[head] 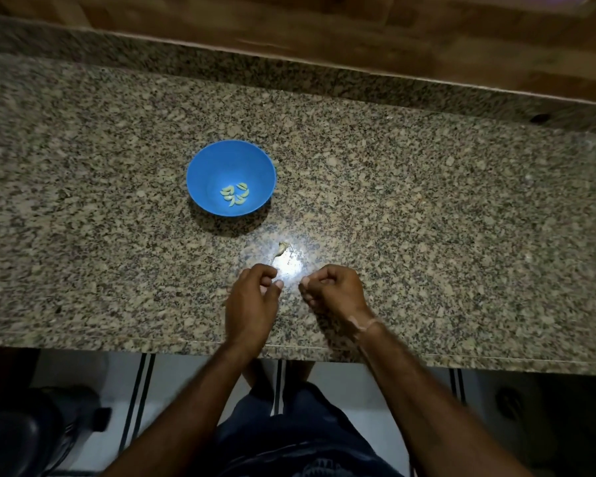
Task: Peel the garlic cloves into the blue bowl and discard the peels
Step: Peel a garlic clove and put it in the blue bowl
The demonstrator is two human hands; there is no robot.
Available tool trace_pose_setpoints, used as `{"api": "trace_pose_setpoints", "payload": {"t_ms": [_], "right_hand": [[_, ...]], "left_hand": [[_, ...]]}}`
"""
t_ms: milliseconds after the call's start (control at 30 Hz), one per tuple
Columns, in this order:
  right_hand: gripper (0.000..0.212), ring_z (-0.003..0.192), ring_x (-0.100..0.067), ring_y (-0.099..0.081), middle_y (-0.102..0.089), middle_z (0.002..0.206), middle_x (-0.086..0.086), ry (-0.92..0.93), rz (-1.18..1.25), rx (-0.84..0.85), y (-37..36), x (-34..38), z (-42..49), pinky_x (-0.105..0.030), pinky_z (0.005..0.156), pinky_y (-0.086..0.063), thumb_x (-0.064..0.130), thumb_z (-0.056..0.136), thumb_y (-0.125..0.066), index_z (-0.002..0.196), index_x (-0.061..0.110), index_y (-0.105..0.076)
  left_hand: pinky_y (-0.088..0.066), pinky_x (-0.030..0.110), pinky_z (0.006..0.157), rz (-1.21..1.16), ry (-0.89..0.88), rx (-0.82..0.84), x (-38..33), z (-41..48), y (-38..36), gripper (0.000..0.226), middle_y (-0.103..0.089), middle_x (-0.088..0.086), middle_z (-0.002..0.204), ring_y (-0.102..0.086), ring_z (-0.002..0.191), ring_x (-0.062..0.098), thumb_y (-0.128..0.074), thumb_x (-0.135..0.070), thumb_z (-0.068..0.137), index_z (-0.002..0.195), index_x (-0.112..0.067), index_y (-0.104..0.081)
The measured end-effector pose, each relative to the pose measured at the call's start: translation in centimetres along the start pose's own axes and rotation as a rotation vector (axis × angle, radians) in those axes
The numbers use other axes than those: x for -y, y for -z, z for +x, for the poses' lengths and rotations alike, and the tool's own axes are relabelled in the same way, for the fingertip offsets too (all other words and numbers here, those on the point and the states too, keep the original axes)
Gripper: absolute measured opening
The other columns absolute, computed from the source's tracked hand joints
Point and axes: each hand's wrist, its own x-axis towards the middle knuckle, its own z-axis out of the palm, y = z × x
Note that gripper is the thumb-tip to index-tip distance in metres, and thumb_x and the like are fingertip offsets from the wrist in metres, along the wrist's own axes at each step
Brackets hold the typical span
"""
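A blue bowl (200, 166) stands on the granite counter and holds several peeled garlic cloves (234, 195). Nearer to me, a scrap of garlic peel (281, 250) lies in a bright glare patch. My left hand (252, 297) hovers just below that scrap with its fingers curled inward, and whatever is inside the palm is hidden. A short gap to its right, my right hand (334, 290) has curled fingers too, and its fingertips seem to pinch a small pale bit of peel (305, 279).
The speckled counter (427, 218) runs wide to both sides, with a raised back ledge (289, 74) and a front edge (152, 342) right under my wrists. Below it are a tiled floor and a dark object (31, 428) at lower left.
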Motion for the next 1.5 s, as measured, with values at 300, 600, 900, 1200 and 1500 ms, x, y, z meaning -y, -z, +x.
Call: {"api": "trace_pose_setpoints", "payload": {"t_ms": [300,600,900,1200,1500], "right_hand": [[0.007,0.075,-0.019,-0.072,-0.074,0.087,-0.019,-0.082,0.4,0.235,0.9,-0.5,-1.5,-0.027,0.068,-0.061,0.0,0.096,-0.07,0.095,0.001,-0.077],[0.026,0.06,-0.021,-0.063,-0.067,0.067,-0.009,0.179,0.106,0.237,2.1,-0.6,-1.7,-0.043,0.062,-0.056,0.02,0.1,-0.07,0.083,0.0,-0.068],[0.026,0.059,-0.007,-0.055,-0.063,0.063,0.005,0.407,-0.262,0.14,2.3,0.0,-1.3,-0.022,0.059,-0.044,0.02,0.097,-0.072,0.073,0.017,-0.063],[0.025,0.058,-0.01,-0.058,-0.064,0.062,0.003,0.584,-0.505,0.077,2.6,-0.3,-1.3,-0.027,0.058,-0.045,0.023,0.097,-0.07,0.074,0.018,-0.064],[0.038,0.057,-0.01,-0.052,-0.058,0.061,0.002,0.202,-0.163,0.211,2.3,0.2,-1.6,-0.024,0.056,-0.043,0.028,0.104,-0.062,0.07,0.012,-0.065]], "left_hand": [[-0.061,0.045,0.072,-0.23,0.137,0.013,-3.2,-1.0,-1.1,0.013,-0.074,-0.006,0.077,-0.071,0.075,0.015,-0.068,-0.022,0.097,0.085,-0.024,-0.071],[-0.046,0.035,0.065,0.034,0.035,0.025,-5.7,-2.4,-1.4,0.019,-0.062,-0.008,0.075,-0.058,0.07,0.015,-0.054,-0.028,0.102,0.084,-0.026,-0.053],[-0.032,0.025,0.055,-0.226,0.167,0.15,-6.1,-3.0,-1.7,0.024,-0.048,-0.005,0.07,-0.041,0.061,0.009,-0.042,-0.021,0.109,0.087,-0.015,-0.045],[-0.021,0.029,0.051,-0.152,0.22,0.286,-6.2,-2.7,-1.4,0.025,-0.041,-0.003,0.062,-0.032,0.049,0.012,-0.038,-0.022,0.107,0.083,-0.02,-0.044],[-0.034,0.013,0.057,-0.021,0.015,0.146,-5.9,-2.4,-1.7,0.028,-0.059,0.005,0.08,-0.049,0.068,0.005,-0.041,-0.02,0.109,0.084,-0.014,-0.05]]}}
